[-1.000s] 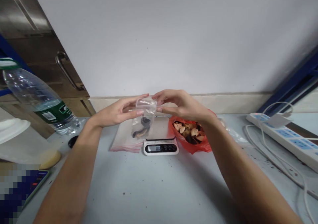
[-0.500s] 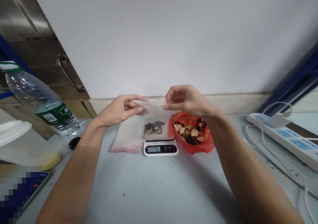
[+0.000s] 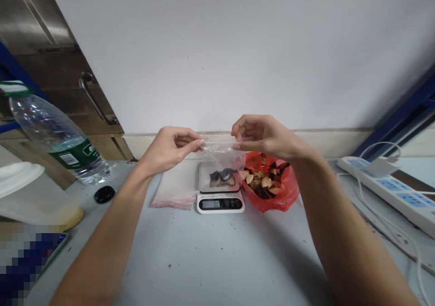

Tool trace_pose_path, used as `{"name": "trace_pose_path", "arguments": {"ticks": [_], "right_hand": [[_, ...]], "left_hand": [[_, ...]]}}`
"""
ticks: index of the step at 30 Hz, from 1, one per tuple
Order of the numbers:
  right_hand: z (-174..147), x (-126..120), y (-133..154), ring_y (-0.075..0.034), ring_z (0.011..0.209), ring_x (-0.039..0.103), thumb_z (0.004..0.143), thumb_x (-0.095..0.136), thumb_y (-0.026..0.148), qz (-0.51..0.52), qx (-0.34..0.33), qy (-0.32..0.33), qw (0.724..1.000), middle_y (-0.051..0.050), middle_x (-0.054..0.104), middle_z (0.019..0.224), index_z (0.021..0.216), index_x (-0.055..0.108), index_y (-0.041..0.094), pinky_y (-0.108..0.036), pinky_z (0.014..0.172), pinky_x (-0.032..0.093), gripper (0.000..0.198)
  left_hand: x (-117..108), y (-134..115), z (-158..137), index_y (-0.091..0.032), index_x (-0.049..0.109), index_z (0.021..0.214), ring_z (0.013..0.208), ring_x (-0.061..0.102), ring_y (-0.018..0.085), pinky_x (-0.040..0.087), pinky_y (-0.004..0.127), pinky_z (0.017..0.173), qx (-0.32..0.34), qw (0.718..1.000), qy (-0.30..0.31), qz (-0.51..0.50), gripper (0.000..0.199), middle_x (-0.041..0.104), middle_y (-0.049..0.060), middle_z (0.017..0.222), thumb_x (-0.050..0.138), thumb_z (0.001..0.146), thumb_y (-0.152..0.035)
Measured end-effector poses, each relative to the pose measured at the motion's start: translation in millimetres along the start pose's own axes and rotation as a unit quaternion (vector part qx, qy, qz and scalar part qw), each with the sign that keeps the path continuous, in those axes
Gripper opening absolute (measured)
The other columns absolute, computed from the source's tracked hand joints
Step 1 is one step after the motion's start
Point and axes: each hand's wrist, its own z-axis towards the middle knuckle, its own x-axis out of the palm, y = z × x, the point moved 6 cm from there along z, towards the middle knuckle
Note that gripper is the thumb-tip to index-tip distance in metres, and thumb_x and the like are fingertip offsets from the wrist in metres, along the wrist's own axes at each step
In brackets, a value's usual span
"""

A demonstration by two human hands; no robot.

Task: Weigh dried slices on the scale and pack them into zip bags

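Between my two hands hangs a clear zip bag point(image 3: 222, 157) with several dark dried pieces point(image 3: 223, 178) at its bottom. My left hand point(image 3: 173, 148) pinches the bag's top edge at the left corner. At the right end of the same edge, my right hand point(image 3: 260, 136) pinches with thumb and forefinger. Behind and below the bag is a small white digital scale point(image 3: 220, 203), its display reading near zero. A stack of flat clear bags point(image 3: 175, 186) with pink edges lies left of the scale. To the right, an open red plastic bag point(image 3: 282, 199) holds dried brown slices point(image 3: 263, 181).
A large water bottle point(image 3: 68, 138) and a whitish plastic tub point(image 3: 30, 195) stand at the left, near a round black lid point(image 3: 104, 194). On the right lie a white power strip point(image 3: 390, 188) and loose cables. A wall point(image 3: 238, 57) rises behind the table.
The zip bag and both hands have shifted to the right. My left fingers have closed into a tighter pinch, and the bag's top edge looks flatter. The red bag has moved slightly right.
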Motion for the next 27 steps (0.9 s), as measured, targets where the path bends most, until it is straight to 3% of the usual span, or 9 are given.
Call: {"name": "trace_pose_path", "arguments": {"ticks": [6, 9, 18, 27], "right_hand": [[1.4, 13.1, 11.8, -0.020, 0.083, 0.064, 0.077, 0.074, 0.043, -0.118, -0.017, -0.002, 0.993, -0.007, 0.073, 0.091, 0.085, 0.071, 0.018, -0.033, 0.073, 0.049, 0.026], [3.6, 22.6, 19.1, -0.019, 0.079, 0.063, 0.083, 0.067, 0.045, -0.137, -0.031, -0.015, 0.990, -0.007, 0.074, 0.086, 0.082, 0.073, 0.017, -0.033, 0.071, 0.047, 0.028], [4.0, 29.6, 27.5, -0.015, 0.071, 0.058, 0.081, 0.063, 0.025, -0.143, -0.062, -0.046, 0.987, -0.003, 0.070, 0.075, 0.071, 0.065, 0.017, -0.030, 0.068, 0.043, 0.013], [4.2, 28.7, 14.7, -0.012, 0.060, 0.050, 0.082, 0.065, 0.040, -0.102, -0.004, 0.015, 0.995, -0.003, 0.066, 0.073, 0.072, 0.065, 0.016, -0.028, 0.057, 0.037, 0.026]], "left_hand": [[6.2, -24.0, -5.0, -0.017, 0.073, 0.080, 0.072, 0.071, 0.017, 0.054, 0.023, 0.061, 0.124, 0.986, -0.038, 0.106, 0.018, 0.076, 0.002, 0.075, 0.062, 0.088, -0.029], [10.5, -31.5, -7.8, -0.018, 0.073, 0.081, 0.071, 0.071, 0.017, 0.050, 0.021, 0.055, 0.159, 0.979, -0.034, 0.123, 0.018, 0.076, 0.002, 0.075, 0.061, 0.090, -0.027], [17.6, -30.5, -9.3, -0.018, 0.066, 0.088, 0.067, 0.063, 0.012, 0.047, 0.022, 0.065, 0.198, 0.968, 0.016, 0.154, 0.018, 0.070, -0.001, 0.078, 0.051, 0.097, -0.023], [19.2, -25.6, -6.1, -0.019, 0.059, 0.091, 0.074, 0.058, 0.015, 0.044, 0.025, 0.069, 0.237, 0.945, 0.077, 0.213, 0.023, 0.063, 0.001, 0.084, 0.039, 0.101, -0.026]]}}
